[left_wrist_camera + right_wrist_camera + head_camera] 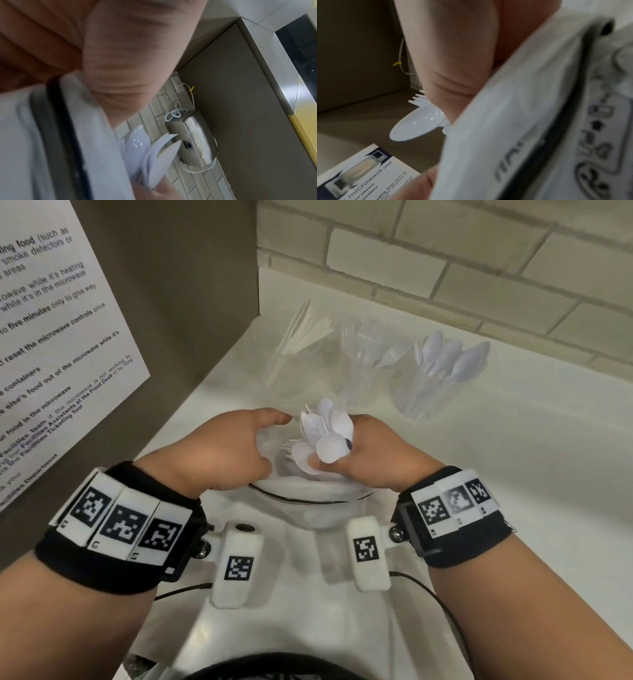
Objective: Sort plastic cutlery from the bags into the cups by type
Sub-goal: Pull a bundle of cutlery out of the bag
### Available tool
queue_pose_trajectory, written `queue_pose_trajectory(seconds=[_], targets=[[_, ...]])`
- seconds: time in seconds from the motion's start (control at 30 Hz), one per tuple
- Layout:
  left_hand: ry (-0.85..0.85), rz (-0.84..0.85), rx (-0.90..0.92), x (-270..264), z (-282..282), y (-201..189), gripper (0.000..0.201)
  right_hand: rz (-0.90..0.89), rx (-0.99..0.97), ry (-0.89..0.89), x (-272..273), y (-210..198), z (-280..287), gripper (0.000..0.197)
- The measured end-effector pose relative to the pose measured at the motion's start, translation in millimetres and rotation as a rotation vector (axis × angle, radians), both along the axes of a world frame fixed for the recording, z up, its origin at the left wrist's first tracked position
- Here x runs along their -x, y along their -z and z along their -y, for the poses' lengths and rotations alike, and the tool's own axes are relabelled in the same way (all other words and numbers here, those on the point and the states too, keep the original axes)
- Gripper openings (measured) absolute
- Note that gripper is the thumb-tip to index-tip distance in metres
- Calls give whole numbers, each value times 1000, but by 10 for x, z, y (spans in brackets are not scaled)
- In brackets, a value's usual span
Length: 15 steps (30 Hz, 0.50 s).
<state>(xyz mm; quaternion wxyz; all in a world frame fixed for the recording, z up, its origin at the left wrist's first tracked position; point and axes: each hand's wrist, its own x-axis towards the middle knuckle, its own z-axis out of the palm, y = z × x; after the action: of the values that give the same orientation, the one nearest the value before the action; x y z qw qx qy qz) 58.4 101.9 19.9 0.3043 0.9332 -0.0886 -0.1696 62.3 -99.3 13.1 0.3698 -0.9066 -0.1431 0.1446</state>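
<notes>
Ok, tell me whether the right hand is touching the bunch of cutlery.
Touching. The head view shows the right hand gripping the cutlery, fingers curled round the handles, spoon bowls fanning out above.

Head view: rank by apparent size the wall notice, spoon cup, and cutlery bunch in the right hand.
1. Wall notice, largest, though cropped and nearer the camera.
2. Spoon cup.
3. Cutlery bunch held by the right hand; partly hidden in its grip, so its ranking against the cup is unsure.

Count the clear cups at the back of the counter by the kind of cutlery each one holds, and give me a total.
Cup with knives: 1
Cup with forks: 1
Cup with spoons: 1
Total: 3 cups
</notes>
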Motion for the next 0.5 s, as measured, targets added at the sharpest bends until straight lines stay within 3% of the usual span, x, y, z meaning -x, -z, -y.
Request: queue_pose_trajectory(seconds=[0.13, 0.23, 0.33, 0.4, 0.5], targets=[[4, 3, 126, 16, 73, 10, 30, 18, -12, 29, -22, 28, -75, 24], [-66, 15, 194, -24, 94, 36, 16, -4, -42, -7, -24, 41, -129, 17], [-87, 55, 235, -66, 101, 40, 15, 35, 54, -107, -20, 60, -155, 51], [-83, 61, 235, -76, 103, 38, 18, 60, 108, -101, -44, 66, -161, 41], [-44, 38, 181, -96, 68, 31, 35, -45, -30, 43, -96, 33, -70, 31]])
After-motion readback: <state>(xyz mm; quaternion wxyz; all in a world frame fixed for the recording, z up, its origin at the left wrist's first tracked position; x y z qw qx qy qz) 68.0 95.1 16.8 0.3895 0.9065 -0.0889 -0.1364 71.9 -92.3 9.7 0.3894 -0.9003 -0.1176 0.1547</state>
